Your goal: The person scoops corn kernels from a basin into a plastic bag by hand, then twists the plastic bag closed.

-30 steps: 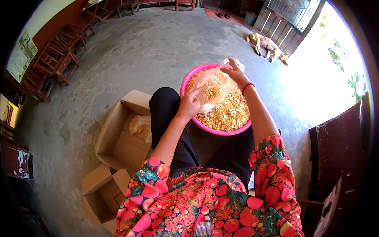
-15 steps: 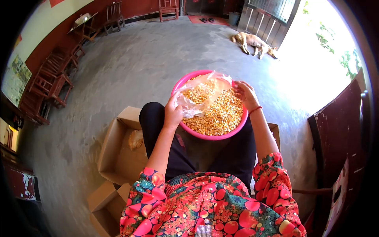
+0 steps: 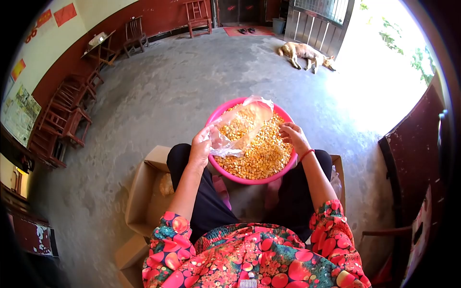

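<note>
A pink basin [image 3: 218, 111] full of yellow corn kernels [image 3: 271, 156] sits between my knees. Pinched at its near-left edge by my left hand [image 3: 200, 146], a clear plastic bag [image 3: 261, 113] spreads over the left part of the corn, its far rim standing up. Kernels show through the thin film; whether any lie inside it I cannot tell. My right hand [image 3: 295, 138], with a red bracelet on the wrist, is over the basin's right side, apart from the bag. Its fingers are curled together above the kernels, and what is in them is hidden.
Open cardboard boxes [image 3: 139, 197] stand by my left leg, one with a small bag of kernels [image 3: 166, 185] inside. Another box [image 3: 339, 177] is beside my right knee. A dog [image 3: 307, 54] lies near the open door [image 3: 319, 29]. Wooden chairs [image 3: 72, 120] line the left wall.
My right hand has moved from beside the bag's right edge to above the kernels, fingers more curled. My left hand still holds the bag. The head view has tilted up slightly.
</note>
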`<state>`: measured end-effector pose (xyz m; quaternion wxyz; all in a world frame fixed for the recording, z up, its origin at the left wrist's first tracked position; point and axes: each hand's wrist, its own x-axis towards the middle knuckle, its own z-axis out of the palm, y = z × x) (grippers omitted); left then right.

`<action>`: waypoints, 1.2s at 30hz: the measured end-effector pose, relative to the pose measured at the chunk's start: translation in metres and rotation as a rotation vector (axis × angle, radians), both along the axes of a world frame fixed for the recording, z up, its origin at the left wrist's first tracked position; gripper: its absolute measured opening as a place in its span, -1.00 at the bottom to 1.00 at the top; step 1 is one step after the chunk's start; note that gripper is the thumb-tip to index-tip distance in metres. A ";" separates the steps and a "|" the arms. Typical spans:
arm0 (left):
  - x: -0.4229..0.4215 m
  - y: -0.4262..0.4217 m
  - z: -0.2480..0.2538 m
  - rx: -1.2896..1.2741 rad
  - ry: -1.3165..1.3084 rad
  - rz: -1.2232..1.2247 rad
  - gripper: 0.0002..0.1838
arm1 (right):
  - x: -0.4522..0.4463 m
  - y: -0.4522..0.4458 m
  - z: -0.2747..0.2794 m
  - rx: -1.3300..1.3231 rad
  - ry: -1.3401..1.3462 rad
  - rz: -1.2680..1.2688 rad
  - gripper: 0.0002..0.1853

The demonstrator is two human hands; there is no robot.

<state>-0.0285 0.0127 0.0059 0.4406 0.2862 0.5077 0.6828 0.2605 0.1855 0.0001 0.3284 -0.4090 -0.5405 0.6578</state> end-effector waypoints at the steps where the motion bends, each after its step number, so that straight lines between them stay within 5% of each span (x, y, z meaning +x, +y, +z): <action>1: -0.007 0.002 0.003 -0.021 -0.011 -0.019 -0.31 | -0.004 0.003 -0.004 0.024 -0.007 0.039 -0.76; 5: -0.019 0.010 0.019 -0.077 0.053 -0.049 -0.32 | -0.024 0.004 0.012 0.142 -0.034 0.153 -0.58; 6: -0.023 0.015 0.018 -0.076 0.058 -0.045 -0.32 | -0.032 0.008 0.018 0.162 -0.053 0.199 -0.40; 11: -0.029 0.029 0.014 -0.099 0.119 -0.073 -0.37 | -0.078 0.008 0.042 0.275 -0.126 0.113 -0.23; 13: -0.014 0.034 0.031 -0.062 0.048 -0.003 -0.37 | -0.095 0.023 0.037 0.459 -0.231 0.170 -0.39; 14: -0.013 0.034 0.034 -0.081 0.016 0.008 -0.38 | -0.102 0.032 0.030 0.553 -0.271 0.198 -0.65; 15: -0.014 0.035 0.036 -0.101 -0.013 0.017 -0.40 | -0.105 0.038 0.032 0.548 -0.265 0.197 -0.65; 17: -0.017 0.036 0.035 -0.083 0.003 0.033 -0.42 | -0.108 0.045 0.032 0.191 -0.034 0.244 -0.80; 21: -0.028 0.046 0.045 -0.037 -0.005 0.110 -0.49 | -0.108 0.056 0.046 0.075 0.310 0.170 -0.82; 27: -0.020 0.065 0.062 0.040 0.098 0.140 -0.59 | -0.091 0.056 0.078 0.099 0.351 0.101 -0.80; 29: -0.027 0.069 0.049 0.112 0.358 0.214 -0.56 | -0.083 0.063 0.073 0.121 0.345 0.091 -0.81; 31: -0.030 0.076 0.031 0.114 0.433 0.190 -0.57 | -0.071 0.077 0.052 0.403 0.058 0.242 -0.73; 32: -0.031 0.075 0.021 0.110 0.505 0.170 -0.57 | -0.067 0.084 0.031 0.596 -0.109 0.240 -0.53; 35: -0.021 0.070 0.023 0.009 0.661 0.106 -0.61 | -0.074 0.059 0.037 0.660 0.053 0.193 -0.39; 36: -0.013 0.070 0.030 -0.005 0.612 0.124 -0.63 | -0.078 0.055 0.050 0.931 -0.050 0.164 -0.32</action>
